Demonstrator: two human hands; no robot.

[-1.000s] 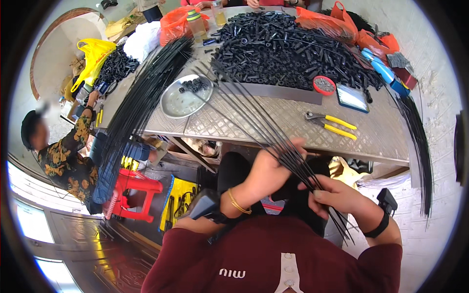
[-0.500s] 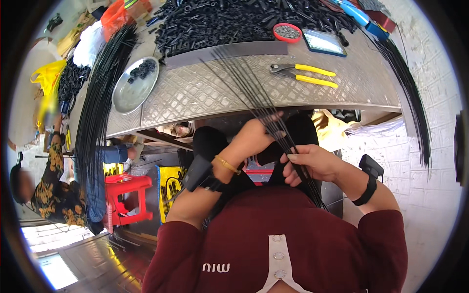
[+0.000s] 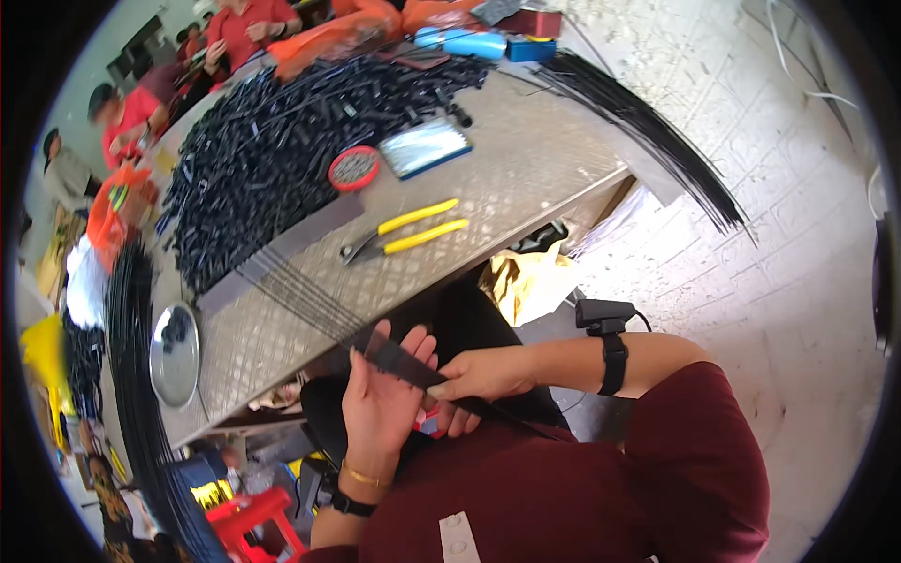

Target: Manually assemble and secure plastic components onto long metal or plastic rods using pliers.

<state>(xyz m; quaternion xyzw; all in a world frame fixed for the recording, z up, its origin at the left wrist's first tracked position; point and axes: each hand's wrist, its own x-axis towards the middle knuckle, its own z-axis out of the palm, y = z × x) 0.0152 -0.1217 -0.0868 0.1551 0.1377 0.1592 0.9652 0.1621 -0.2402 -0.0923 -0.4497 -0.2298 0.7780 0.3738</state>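
A bundle of thin black rods (image 3: pixel 399 361) slants across my lap, its far ends fanning out over the table edge. My right hand (image 3: pixel 483 375) pinches the bundle near its closer part, thumb on top. Palm up, my left hand (image 3: pixel 380 403) has its fingers stretched out, and the rods lie across the fingers. Pliers with yellow handles (image 3: pixel 418 216) rest on the patterned table (image 3: pixel 507 159) beyond my hands. A grey flat bar (image 3: pixel 282 253) lies along the front of a heap of small black parts (image 3: pixel 272 141).
A red bowl (image 3: pixel 332 176) of small metal bits and a blue-edged flat device (image 3: pixel 427 150) stand by the heap. A metal dish (image 3: pixel 188 375) sits at left. Long black rods hang over the left side (image 3: pixel 131 319) and right corner (image 3: pixel 657 131). Other people work at far left.
My view has turned to the right, so the table appears tilted. My left hand has gone from closed on the rods to palm up with fingers extended; my right hand still grips the bundle.
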